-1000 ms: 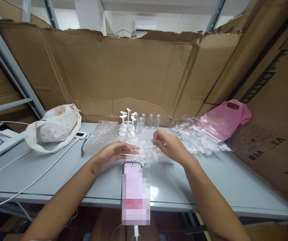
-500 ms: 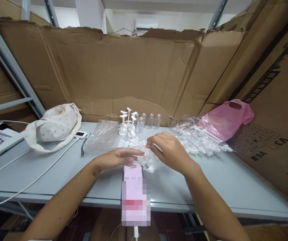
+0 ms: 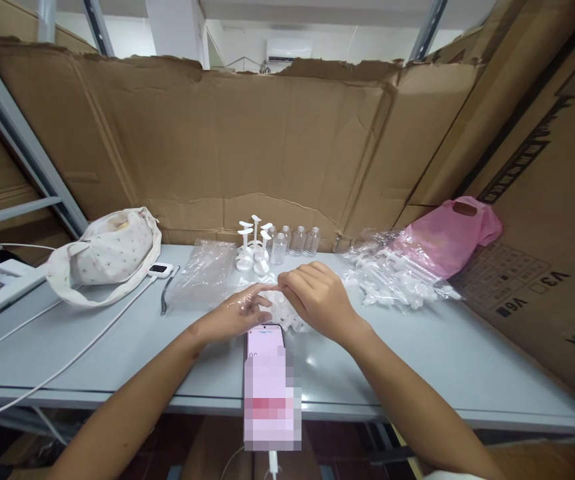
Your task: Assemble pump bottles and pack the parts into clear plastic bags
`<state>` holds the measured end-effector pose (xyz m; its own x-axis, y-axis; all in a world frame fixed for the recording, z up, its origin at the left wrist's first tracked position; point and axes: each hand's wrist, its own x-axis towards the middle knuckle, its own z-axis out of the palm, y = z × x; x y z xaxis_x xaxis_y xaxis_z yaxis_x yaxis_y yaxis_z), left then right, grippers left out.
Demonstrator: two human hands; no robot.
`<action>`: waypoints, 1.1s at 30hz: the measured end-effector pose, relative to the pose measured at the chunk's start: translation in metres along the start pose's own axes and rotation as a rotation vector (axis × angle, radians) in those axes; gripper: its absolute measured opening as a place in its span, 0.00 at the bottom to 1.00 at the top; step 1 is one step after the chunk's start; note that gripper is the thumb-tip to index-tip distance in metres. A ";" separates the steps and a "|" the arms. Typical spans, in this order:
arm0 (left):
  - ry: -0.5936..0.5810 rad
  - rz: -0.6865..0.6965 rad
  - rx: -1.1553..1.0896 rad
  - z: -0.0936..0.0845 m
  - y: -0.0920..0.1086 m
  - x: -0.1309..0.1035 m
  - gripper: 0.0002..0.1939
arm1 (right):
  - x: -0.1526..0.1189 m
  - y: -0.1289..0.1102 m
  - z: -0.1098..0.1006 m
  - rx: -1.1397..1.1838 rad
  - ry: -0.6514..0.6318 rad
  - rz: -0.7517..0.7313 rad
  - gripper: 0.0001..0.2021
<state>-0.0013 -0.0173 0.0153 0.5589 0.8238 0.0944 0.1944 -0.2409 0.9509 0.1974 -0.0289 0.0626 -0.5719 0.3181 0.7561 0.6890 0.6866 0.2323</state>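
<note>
My left hand (image 3: 240, 312) is over the table's middle, its index finger stretched out to the right and its other fingers loosely bent. A thin clear plastic film glints on the back of that hand; whether it is a glove I cannot tell. My right hand (image 3: 317, 293) is closed, its thumb and fingers pinching at the left index fingertip, where what they grip is hidden. Just below and behind both hands lies a heap of small white plastic parts (image 3: 292, 321). White pump heads (image 3: 245, 248) stand upright behind it, beside several clear bottles (image 3: 297, 241).
A phone (image 3: 265, 343) lies at the front edge. Flat clear plastic bags (image 3: 205, 273), a strap, a small white device (image 3: 160, 270) and a cloth bag (image 3: 112, 247) are leftward. Rightward lie a bag of white parts (image 3: 397, 280) and a pink bag (image 3: 447, 233). Cardboard (image 3: 287, 140) walls the back.
My right hand has moved left and now meets the left index fingertip; before, the hands were slightly apart. The left fingers have curled more, and plastic now glints on that hand.
</note>
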 end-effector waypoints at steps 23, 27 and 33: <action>0.348 -0.008 -0.774 -0.011 0.008 0.009 0.14 | -0.026 0.041 0.022 1.442 0.219 1.002 0.30; 0.321 -0.003 -0.869 -0.013 0.007 0.010 0.13 | -0.026 0.035 0.037 1.747 0.330 1.199 0.19; 0.255 -0.037 -0.881 -0.010 0.003 0.012 0.14 | -0.026 0.019 0.042 1.906 0.126 1.201 0.16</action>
<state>-0.0017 -0.0035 0.0225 0.3496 0.9366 0.0217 -0.5344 0.1804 0.8258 0.2067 0.0038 0.0219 -0.2746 0.9571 0.0931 -0.5538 -0.0782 -0.8289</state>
